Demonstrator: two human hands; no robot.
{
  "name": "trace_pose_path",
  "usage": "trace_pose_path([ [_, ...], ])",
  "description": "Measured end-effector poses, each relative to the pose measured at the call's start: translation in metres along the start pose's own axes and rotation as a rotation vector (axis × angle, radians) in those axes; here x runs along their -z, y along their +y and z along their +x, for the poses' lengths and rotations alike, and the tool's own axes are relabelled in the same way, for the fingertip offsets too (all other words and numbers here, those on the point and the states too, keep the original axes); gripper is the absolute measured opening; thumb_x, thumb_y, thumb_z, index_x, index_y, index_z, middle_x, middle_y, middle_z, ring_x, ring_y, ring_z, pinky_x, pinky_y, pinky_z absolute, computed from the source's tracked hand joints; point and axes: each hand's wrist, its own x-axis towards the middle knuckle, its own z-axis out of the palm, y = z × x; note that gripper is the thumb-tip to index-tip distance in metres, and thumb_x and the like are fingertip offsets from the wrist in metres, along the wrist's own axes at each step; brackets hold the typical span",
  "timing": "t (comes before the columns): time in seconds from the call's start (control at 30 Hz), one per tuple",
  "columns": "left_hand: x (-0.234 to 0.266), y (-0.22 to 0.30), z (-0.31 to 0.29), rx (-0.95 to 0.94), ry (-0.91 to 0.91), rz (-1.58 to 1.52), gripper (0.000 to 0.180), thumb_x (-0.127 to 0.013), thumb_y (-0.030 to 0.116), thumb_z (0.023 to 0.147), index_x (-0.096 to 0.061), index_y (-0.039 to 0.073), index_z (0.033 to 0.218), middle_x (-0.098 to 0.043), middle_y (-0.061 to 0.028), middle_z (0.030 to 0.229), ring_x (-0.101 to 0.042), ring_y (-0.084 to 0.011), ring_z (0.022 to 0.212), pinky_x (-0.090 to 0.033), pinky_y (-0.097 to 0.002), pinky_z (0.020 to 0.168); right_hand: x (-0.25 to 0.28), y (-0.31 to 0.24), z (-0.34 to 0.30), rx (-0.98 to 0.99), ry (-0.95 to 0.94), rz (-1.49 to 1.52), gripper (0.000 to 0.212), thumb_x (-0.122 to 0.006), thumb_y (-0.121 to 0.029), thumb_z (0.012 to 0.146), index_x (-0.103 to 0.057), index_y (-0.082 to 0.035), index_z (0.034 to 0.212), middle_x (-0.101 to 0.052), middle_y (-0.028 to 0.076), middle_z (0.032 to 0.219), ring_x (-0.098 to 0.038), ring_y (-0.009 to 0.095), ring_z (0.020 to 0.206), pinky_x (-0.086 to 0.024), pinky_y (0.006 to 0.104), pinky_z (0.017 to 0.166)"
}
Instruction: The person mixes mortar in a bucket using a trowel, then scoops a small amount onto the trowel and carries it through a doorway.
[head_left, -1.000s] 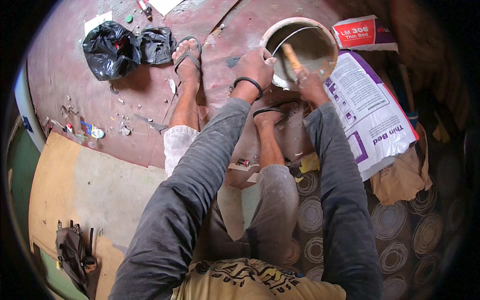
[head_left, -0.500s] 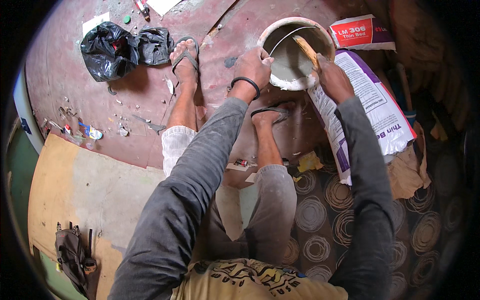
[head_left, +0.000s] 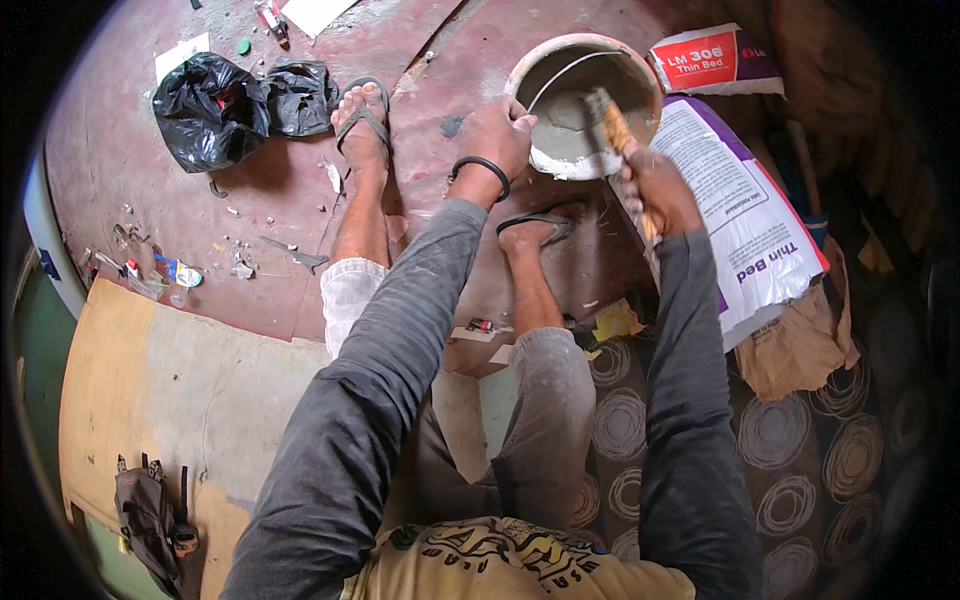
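Note:
A round bucket (head_left: 641, 72) with a wire handle holds wet grey mortar (head_left: 565, 110), and pale residue coats its rim. My left hand (head_left: 498, 137) is closed at the bucket's left side, gripping the rim or the end of the handle; which one is hidden by the fingers. Wrapped round a wooden stick (head_left: 616, 128), my right hand (head_left: 660, 192) is at the bucket's right front edge. The stick's upper end, smeared with grey mortar, is over the mix, and its lower end sticks out below my fist.
A white and purple bag (head_left: 725, 190) lies right of the bucket, with a smaller red and white packet (head_left: 715, 62) behind it. Black plastic bags (head_left: 210, 112) and scraps lie left of my sandalled feet. Brown paper (head_left: 800, 340) is at right; a backpack (head_left: 150, 515) lies lower left.
My right hand has drawn the stick up and toward me, so its mortar-coated end now shows above the mix. My left hand stays at the bucket's side.

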Motion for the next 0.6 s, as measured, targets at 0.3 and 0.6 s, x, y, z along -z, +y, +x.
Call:
trace_pose_path([
  [0.3,-0.005,0.007,0.001,0.032,-0.052,0.016,0.016,-0.065,0.020,0.079,-0.062,0.004,0.081,-0.064,-0.0184,0.079,-0.062,-0.0342,0.078,-0.047,-0.0420,0.071,-0.061,0.025,0.057,0.394,0.276,-1.358,0.029,-0.041,-0.018,0.091,-0.058,0.002,0.102,-0.063,0.024,0.098,-0.062,0.039,0.092,-0.049,0.0463,0.078],
  [0.6,0.003,0.012,-0.006,0.009,-0.015,0.060,0.016,-0.065,0.019,0.079,-0.062,0.004,0.080,-0.063,-0.0175,0.078,-0.062,-0.0332,0.076,-0.047,-0.0406,0.070,-0.012,-0.022,0.000,0.540,0.138,-1.596,0.029,-0.042,-0.017,0.091,-0.051,0.001,0.111,-0.061,0.024,0.088,-0.061,0.040,0.082,-0.046,0.0490,0.072],
])
